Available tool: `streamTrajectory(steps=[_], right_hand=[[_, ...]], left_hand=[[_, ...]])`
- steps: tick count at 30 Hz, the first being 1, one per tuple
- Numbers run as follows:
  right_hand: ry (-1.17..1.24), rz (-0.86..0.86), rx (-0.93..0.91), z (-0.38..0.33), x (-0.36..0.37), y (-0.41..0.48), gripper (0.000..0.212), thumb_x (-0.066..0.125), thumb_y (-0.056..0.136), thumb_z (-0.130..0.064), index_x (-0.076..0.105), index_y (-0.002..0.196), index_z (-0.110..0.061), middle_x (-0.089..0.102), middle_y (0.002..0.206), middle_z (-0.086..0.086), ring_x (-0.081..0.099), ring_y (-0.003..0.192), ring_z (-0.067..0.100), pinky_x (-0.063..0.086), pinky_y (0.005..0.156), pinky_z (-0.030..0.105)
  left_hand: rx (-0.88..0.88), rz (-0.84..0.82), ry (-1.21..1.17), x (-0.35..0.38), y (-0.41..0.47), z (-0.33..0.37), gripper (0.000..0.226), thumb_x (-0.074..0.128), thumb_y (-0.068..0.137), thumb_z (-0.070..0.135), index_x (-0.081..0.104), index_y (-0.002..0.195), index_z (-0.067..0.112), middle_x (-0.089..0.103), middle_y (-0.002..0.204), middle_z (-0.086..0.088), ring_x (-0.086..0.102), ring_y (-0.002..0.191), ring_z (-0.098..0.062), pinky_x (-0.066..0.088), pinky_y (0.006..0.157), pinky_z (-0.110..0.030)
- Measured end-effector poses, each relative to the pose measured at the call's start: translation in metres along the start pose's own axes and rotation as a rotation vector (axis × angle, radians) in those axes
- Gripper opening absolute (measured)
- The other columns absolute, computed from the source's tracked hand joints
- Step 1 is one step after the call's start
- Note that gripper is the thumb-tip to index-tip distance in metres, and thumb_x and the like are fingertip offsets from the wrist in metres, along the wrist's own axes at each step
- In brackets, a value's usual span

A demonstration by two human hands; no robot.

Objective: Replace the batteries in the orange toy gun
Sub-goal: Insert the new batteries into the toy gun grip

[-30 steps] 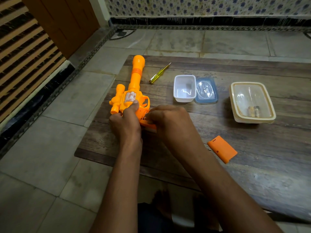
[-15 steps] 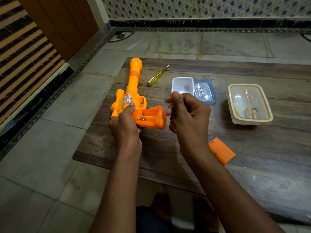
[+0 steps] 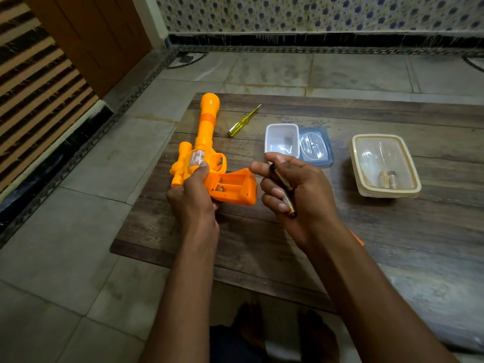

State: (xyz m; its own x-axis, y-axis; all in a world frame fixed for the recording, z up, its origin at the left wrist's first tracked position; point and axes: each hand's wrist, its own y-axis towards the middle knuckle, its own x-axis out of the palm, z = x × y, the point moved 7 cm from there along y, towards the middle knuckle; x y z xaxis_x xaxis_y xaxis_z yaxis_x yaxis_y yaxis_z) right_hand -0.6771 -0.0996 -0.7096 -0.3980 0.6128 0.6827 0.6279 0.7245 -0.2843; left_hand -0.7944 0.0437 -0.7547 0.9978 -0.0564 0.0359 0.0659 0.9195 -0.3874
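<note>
The orange toy gun lies on the wooden table with its barrel pointing away. My left hand grips its body behind the trigger. The grip's battery compartment stands open, and a metal contact or battery end shows at its left. My right hand, just right of the grip, holds batteries in curled fingers. The orange compartment cover lies behind my right forearm, mostly hidden.
A yellow screwdriver lies beyond the gun. A small white container and its blue lid sit mid-table. A closed clear box with batteries inside stands at the right. Tiled floor surrounds the low table.
My right hand has drawn away from the gun's grip to the right, now holding batteries. The open compartment has come into view. My left hand keeps hold of the gun.
</note>
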Motion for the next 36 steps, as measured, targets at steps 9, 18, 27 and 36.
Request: streamTrajectory(steps=[9, 18, 27, 36], right_hand=[[0.087, -0.005, 0.018, 0.003, -0.002, 0.003, 0.022, 0.032, 0.098, -0.006, 0.052, 0.087, -0.007, 0.031, 0.056, 0.0, 0.025, 0.043, 0.008, 0.022, 0.035, 0.015], [-0.319, -0.012, -0.197, -0.019, -0.003, 0.0, 0.012, 0.045, 0.106, -0.009, 0.052, 0.111, -0.002, 0.076, 0.091, 0.016, 0.032, 0.049, 0.014, 0.025, 0.041, 0.024], [-0.399, 0.03, -0.338, -0.022, -0.006, 0.001, 0.025, 0.051, 0.105, -0.009, 0.063, 0.112, 0.011, 0.059, 0.07, 0.009, 0.03, 0.042, 0.009, 0.025, 0.042, 0.02], [-0.757, -0.06, -0.474, -0.026, 0.006, -0.005, 0.025, 0.044, 0.1, -0.012, 0.065, 0.109, -0.001, 0.059, 0.072, 0.009, 0.044, 0.049, 0.003, 0.034, 0.048, 0.021]], left_hand=[[0.006, -0.003, -0.008, 0.002, -0.001, 0.001, 0.041, 0.075, 0.087, 0.032, 0.069, 0.123, 0.016, 0.074, 0.103, -0.004, 0.071, 0.088, -0.022, 0.048, 0.056, -0.027], [0.067, -0.003, 0.044, 0.001, -0.002, 0.005, 0.032, 0.075, 0.085, 0.035, 0.07, 0.113, 0.02, 0.073, 0.088, 0.001, 0.07, 0.073, -0.017, 0.049, 0.052, -0.028], [0.084, -0.002, 0.062, 0.001, -0.003, 0.005, 0.03, 0.075, 0.084, 0.037, 0.069, 0.11, 0.021, 0.073, 0.087, 0.002, 0.071, 0.074, -0.017, 0.052, 0.056, -0.029], [0.093, -0.013, 0.07, 0.003, -0.006, 0.004, 0.036, 0.074, 0.087, 0.037, 0.068, 0.119, 0.02, 0.071, 0.087, 0.003, 0.069, 0.073, -0.014, 0.052, 0.056, -0.03]])
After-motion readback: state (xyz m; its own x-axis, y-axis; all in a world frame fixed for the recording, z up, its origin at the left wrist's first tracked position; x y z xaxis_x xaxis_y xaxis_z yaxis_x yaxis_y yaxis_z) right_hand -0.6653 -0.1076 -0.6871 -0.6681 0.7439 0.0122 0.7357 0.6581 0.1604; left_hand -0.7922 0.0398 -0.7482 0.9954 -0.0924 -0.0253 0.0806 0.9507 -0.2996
